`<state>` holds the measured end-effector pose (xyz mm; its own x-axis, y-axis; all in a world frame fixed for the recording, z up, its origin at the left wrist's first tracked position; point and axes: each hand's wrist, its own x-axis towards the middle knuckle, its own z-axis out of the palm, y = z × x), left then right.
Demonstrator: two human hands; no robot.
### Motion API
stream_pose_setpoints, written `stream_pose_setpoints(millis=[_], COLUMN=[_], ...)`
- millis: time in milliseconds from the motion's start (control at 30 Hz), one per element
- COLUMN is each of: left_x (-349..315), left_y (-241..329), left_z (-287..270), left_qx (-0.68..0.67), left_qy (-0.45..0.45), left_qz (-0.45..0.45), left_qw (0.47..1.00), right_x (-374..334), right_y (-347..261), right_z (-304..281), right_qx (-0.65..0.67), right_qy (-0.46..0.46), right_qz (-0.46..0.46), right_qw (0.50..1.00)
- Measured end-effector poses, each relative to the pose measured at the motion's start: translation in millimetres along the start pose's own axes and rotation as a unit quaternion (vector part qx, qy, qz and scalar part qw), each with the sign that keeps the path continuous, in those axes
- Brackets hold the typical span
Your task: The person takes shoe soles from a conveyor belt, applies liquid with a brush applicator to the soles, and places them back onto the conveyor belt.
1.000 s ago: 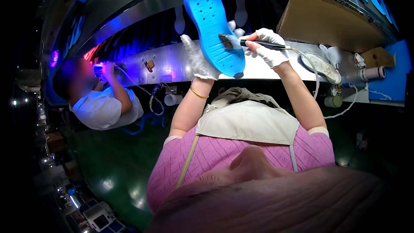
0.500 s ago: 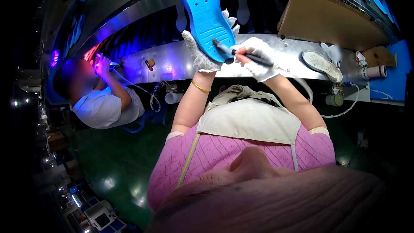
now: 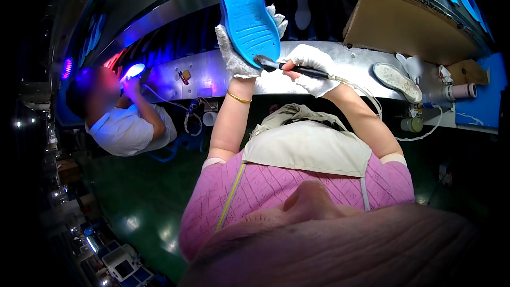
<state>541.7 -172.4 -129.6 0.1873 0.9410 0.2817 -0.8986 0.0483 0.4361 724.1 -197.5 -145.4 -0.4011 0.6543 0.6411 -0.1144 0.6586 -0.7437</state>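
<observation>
A bright blue shoe sole (image 3: 249,24), dotted with small holes toward its far end, rests upright in my gloved left hand (image 3: 232,56). Fingertips of that white glove show past the sole's right edge, and the palm supports the heel end. My gloved right hand (image 3: 314,66) pinches a black-handled brush (image 3: 305,71), with bare thumb and fingertip showing. The dark bristles touch the rim of the heel, close to my left palm. From the back end of the brush a pale tube runs down to the right.
A metal bench (image 3: 329,50) crosses ahead. On its right lie a whitish insole-shaped piece (image 3: 397,81), a pink cylinder (image 3: 463,91) and a blue surface (image 3: 486,103). A cardboard box (image 3: 409,21) stands behind. At left a co-worker (image 3: 127,117) holds a lit lamp (image 3: 135,70).
The sole and my left hand have shifted left and slightly up. The brush tip has moved from the middle of the heel to its near edge. The co-worker's lamp now glows brightly.
</observation>
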Motion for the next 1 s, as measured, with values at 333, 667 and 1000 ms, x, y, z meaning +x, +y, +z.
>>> stream_pose_setpoints(millis=[333, 667, 1000], left_x=[9, 31, 44], left_y=[29, 27, 19], left_z=[-1, -7, -8], left_qx=[0.104, 0.029, 0.205], left_qy=[0.054, 0.043, 0.137], left_qz=[-0.133, -0.278, -0.355], left_qw=[0.984, 0.959, 0.902], right_x=[4, 25, 41], right_y=[-15, -3, 2], right_z=[-20, -11, -37], right_qx=[0.29, -0.039, 0.067], right_qy=[-0.023, -0.129, -0.138], right_qz=[0.314, 0.019, 0.194], right_qw=[0.904, 0.991, 0.969])
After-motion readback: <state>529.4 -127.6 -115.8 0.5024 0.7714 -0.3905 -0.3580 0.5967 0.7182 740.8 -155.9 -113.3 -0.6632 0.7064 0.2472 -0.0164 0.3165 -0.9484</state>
